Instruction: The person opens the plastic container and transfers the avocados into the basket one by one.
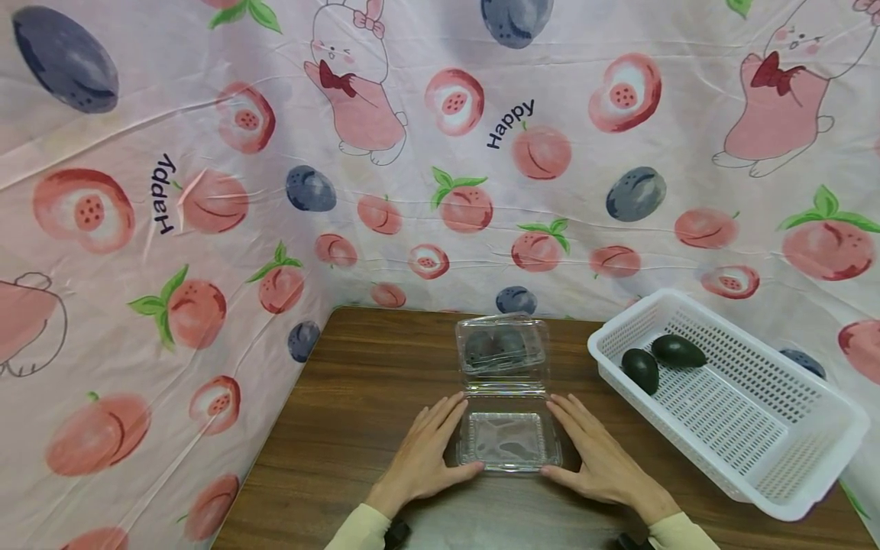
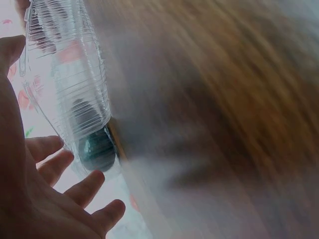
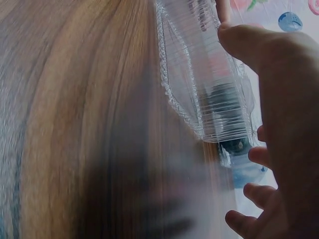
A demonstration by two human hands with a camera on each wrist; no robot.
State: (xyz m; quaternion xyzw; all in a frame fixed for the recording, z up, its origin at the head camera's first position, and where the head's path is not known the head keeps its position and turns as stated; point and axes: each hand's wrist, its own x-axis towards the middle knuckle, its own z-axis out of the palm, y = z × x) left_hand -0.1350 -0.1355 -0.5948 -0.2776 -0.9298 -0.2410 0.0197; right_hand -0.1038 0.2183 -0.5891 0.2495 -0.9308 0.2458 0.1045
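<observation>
In the head view an empty clear plastic clamshell box (image 1: 510, 441) lies open on the table, its hinge side toward the back. My left hand (image 1: 428, 457) is at its left side and my right hand (image 1: 600, 457) at its right, fingers extended and thumbs near the front corners. Both wrist views show the thumb by the box rim and the other fingers spread apart. Behind the open box, two dark green avocados (image 1: 495, 347) show through clear plastic. The left wrist view catches one avocado (image 2: 97, 152) past the box's ribbed wall.
To the right stands a white perforated plastic basket (image 1: 729, 477), set at an angle, with two more avocados (image 1: 679, 351) at its far left end. The brown wooden table (image 1: 357, 382) meets a fruit-printed cloth (image 1: 412, 191) at the back and left.
</observation>
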